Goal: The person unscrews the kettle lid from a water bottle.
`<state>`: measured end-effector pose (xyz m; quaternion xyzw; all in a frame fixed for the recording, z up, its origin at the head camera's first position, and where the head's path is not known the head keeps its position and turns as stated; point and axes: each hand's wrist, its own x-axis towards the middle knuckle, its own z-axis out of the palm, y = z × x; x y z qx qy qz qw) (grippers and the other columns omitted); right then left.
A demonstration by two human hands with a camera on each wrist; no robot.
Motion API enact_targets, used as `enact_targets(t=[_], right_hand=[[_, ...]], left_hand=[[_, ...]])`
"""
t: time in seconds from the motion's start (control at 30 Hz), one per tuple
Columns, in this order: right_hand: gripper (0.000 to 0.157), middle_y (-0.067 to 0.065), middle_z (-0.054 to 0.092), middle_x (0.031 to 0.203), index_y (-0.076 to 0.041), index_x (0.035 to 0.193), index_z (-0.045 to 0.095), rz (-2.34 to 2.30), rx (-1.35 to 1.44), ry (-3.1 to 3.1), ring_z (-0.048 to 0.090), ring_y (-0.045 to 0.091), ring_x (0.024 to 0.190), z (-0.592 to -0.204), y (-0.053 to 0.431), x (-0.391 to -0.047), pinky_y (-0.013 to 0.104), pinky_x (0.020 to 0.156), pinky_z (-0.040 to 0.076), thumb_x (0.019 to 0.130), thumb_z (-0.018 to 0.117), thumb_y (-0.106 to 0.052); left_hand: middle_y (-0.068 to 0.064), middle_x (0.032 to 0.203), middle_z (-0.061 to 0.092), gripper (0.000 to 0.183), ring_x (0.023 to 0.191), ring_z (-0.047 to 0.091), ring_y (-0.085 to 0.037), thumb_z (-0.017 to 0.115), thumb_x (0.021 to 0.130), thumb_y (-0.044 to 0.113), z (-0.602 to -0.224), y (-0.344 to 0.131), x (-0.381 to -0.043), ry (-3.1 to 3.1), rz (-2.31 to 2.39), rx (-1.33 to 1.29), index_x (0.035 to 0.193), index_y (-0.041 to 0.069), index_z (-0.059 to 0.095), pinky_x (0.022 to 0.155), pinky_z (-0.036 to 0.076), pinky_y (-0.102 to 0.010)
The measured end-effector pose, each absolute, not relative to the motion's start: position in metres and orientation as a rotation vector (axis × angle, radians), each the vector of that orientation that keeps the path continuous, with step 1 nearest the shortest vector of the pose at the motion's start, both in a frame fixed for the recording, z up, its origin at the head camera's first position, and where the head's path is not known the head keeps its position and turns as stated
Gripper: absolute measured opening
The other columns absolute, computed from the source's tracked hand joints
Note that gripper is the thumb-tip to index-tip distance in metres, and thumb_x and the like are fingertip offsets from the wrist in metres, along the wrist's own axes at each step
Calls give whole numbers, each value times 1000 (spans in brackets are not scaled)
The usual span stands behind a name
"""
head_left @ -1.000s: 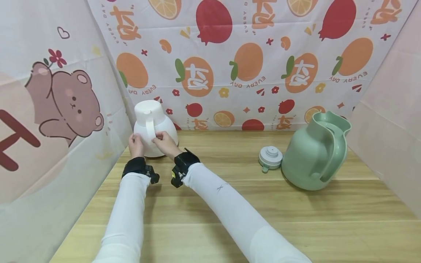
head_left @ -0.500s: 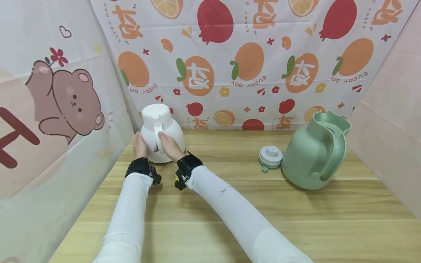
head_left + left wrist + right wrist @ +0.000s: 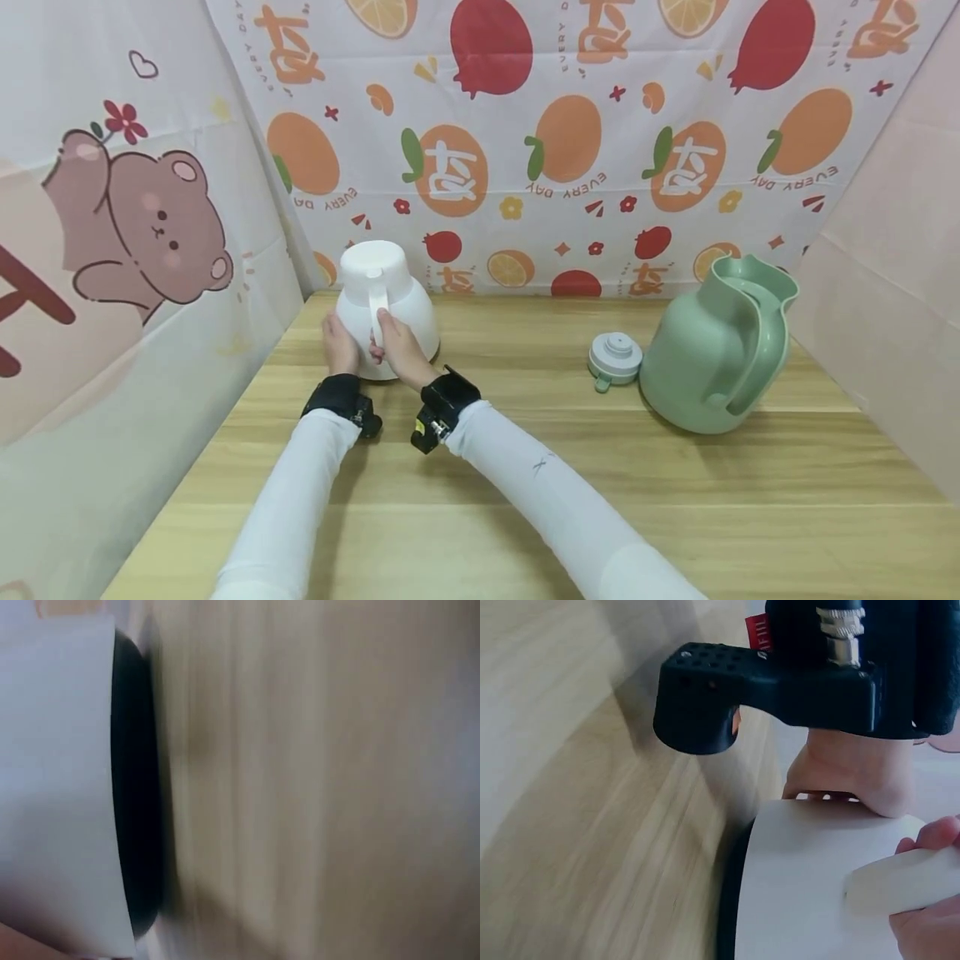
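A white jug [image 3: 411, 310] with a white lid stands upright on the wooden table, near the left back corner. My right hand [image 3: 407, 354] grips its handle, thumb up on the near side; the right wrist view shows the fingers around the handle [image 3: 904, 881]. Against the jug's left side rests my left hand [image 3: 342, 346], palm along the curved wall, its fingertips hidden behind the jug. In the left wrist view, the white wall and black base [image 3: 137, 787] fill the left part; that picture is blurred.
At the right stands a green jug [image 3: 693, 367] with its handle toward the front right. Beside it lies a pale grey stopper [image 3: 615, 360] with a small green tab. Printed cloths [image 3: 525, 242] hang behind and along the left of the table [image 3: 495, 367].
The white jug has moved right and a little toward the front, both hands moving along with it. My right hand's hold on the handle has become fuller. The green jug and stopper stay put.
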<state>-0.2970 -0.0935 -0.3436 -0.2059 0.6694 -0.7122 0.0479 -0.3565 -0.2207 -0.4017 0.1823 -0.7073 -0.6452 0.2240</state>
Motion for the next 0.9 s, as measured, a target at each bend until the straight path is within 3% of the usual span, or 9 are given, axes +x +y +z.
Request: enact_targets(t=[0.1, 0.27, 0.43, 0.7, 0.9], right_hand=[[43, 10, 37, 56, 4, 72, 42, -2177, -653, 2041, 40, 23, 53, -342, -81, -296, 30, 55, 37, 103, 24, -20], [46, 5, 38, 55, -4, 68, 41, -2205, -644, 2050, 41, 20, 51, -358, -70, -306, 28, 54, 36, 103, 23, -28], [46, 3, 38, 55, -7, 68, 41, -2202, -640, 2104, 42, 18, 50, -362, -54, -297, 26, 54, 36, 103, 22, -31], [45, 3, 37, 54, -6, 69, 40, -2189, -617, 2127, 42, 17, 50, -365, -33, -278, 34, 57, 37, 103, 23, -30], [44, 4, 37, 55, -5, 70, 42, -2203, -572, 2103, 41, 17, 50, -362, -13, -260, 26, 54, 36, 103, 24, -27]], left_hand=[[-14, 135, 38, 60, 119, 35, -24, 13, 99, 46, -398, -209, -354, -1959, -1815, 499, 138, 5, 33, 101, 25, -34], [-11, 132, 40, 57, 116, 37, -21, 15, 99, 46, -396, -189, -348, -1932, -1841, 505, 137, 7, 34, 100, 27, -33], [-11, 128, 42, 56, 113, 39, -20, 17, 99, 45, -398, -171, -339, -1901, -1859, 475, 135, 6, 35, 97, 29, -32], [-10, 115, 47, 51, 103, 42, -21, 20, 100, 41, -401, -147, -319, -1883, -1862, 447, 126, 4, 43, 91, 32, -34], [-10, 114, 47, 47, 102, 43, -20, 20, 101, 37, -403, -128, -307, -1887, -1901, 408, 127, 4, 42, 89, 33, -33]])
